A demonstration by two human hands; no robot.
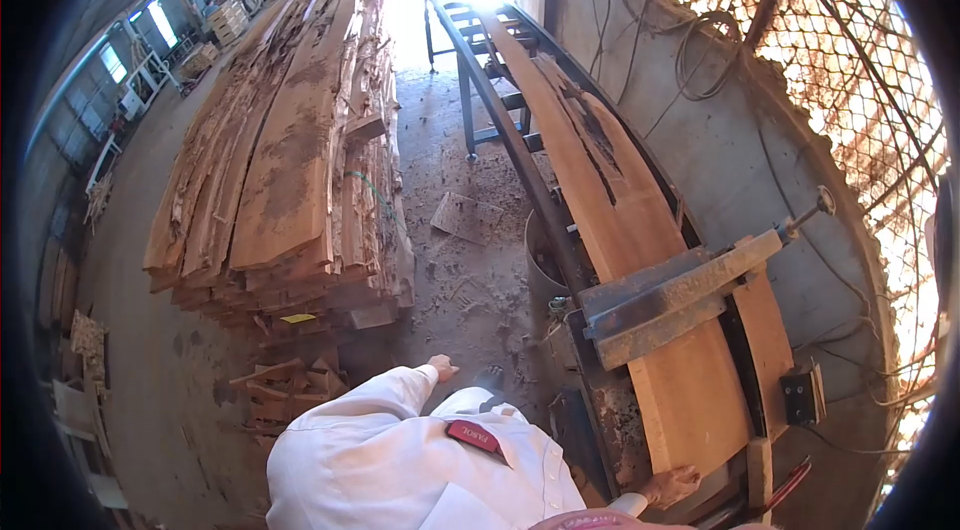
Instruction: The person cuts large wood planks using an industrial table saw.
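A long wooden plank [690,400] with a dark split toward its far end lies along the metal roller stand and runs under a metal crossbar [680,305]. My right hand [670,486] is at the plank's near end, its fingers closed on the edge. On the other side, my left hand [443,367] is held out over the floor, holding nothing, its fingers loosely apart. Between my hands is my white shirt, with a red tag [475,436] on it.
A tall stack of rough boards [285,170] stands to the left, with wood scraps [290,392] at its near end. The roller stand [470,65] stretches away toward bright light. A bucket [545,255] sits beside it. On the right are a wall [720,120] with cables and wire mesh [850,50].
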